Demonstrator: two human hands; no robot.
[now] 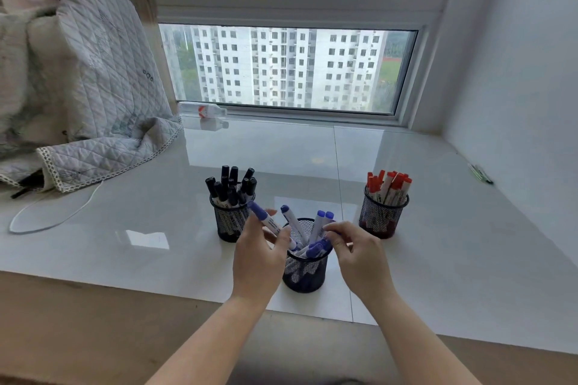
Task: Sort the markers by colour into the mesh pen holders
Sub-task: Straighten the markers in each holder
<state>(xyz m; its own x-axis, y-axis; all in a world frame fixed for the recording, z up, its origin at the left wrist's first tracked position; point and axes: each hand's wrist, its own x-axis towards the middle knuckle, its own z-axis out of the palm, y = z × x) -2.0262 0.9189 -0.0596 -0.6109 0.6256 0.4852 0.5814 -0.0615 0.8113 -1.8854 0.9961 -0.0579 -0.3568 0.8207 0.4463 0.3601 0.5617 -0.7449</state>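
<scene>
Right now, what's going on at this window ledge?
A person is sorting markers by colour into three mesh holders. The left hand holds a blue marker tilted above the middle holder, which already has blue ones in it. The right hand pinches another blue marker at that holder's rim. The left holder has black markers, the right holder red ones.

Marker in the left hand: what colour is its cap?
Blue, seen in the head view: the marker in the left hand has a blue cap.
</scene>
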